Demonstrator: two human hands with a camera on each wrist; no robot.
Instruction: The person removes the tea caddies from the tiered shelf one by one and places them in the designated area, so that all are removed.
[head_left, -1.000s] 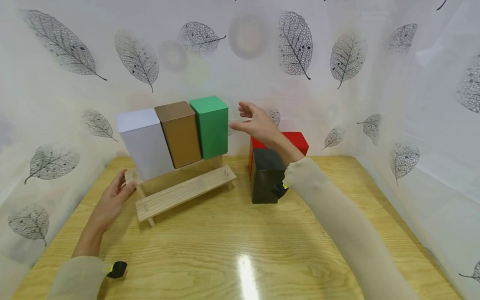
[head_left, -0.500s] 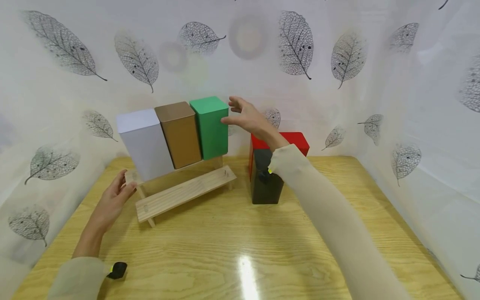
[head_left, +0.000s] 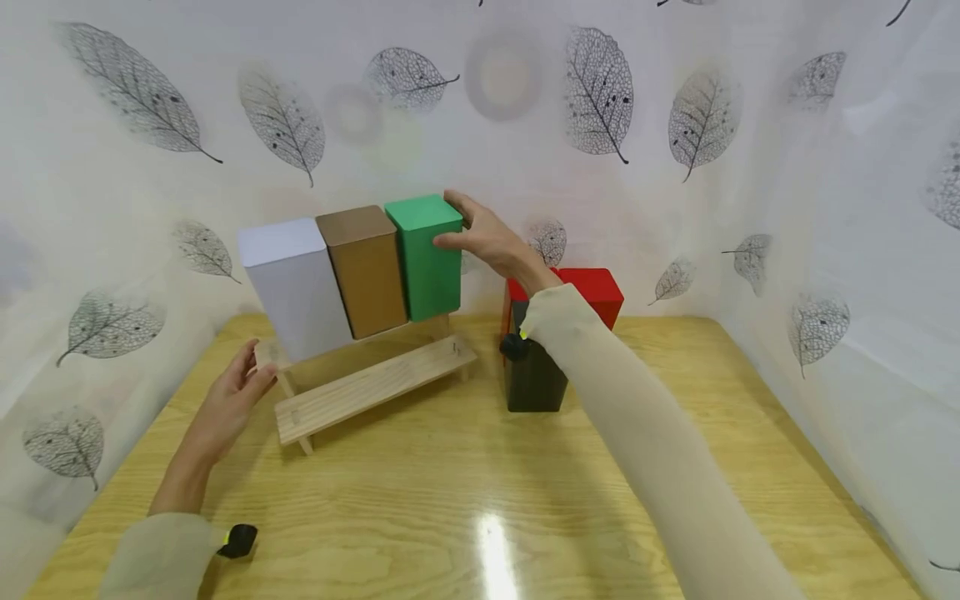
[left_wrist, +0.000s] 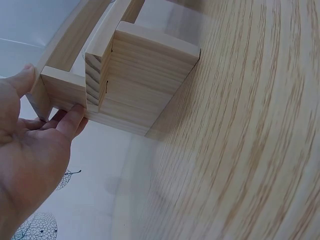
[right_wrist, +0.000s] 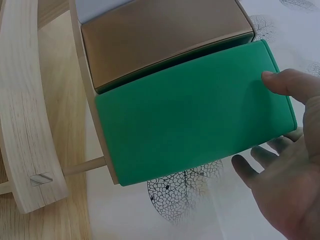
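Note:
A two-step wooden rack [head_left: 375, 385] stands at an angle on the table. White [head_left: 300, 292], brown [head_left: 367, 283] and green [head_left: 431, 271] boxes lean in a row on its upper step. My left hand [head_left: 221, 412] grips that step's left end; in the left wrist view the hand [left_wrist: 35, 155] has thumb and fingers on opposite sides of the wood [left_wrist: 65, 82]. My right hand [head_left: 495, 242] is at the green box's upper right. In the right wrist view its thumb [right_wrist: 290, 84] lies over the green face [right_wrist: 190, 115], the other fingers spread beside and partly behind the box.
Right of the rack, a black box [head_left: 536, 375] stands on the wooden table [head_left: 420, 508] in front of red boxes [head_left: 596, 287], partly hidden by my right forearm. A leaf-patterned sheet [head_left: 510, 158] hangs behind and along the sides.
My right hand has moved left from beyond the green box to its upper right edge, the thumb now over its front. My left hand keeps its hold; the boxes stay in place.

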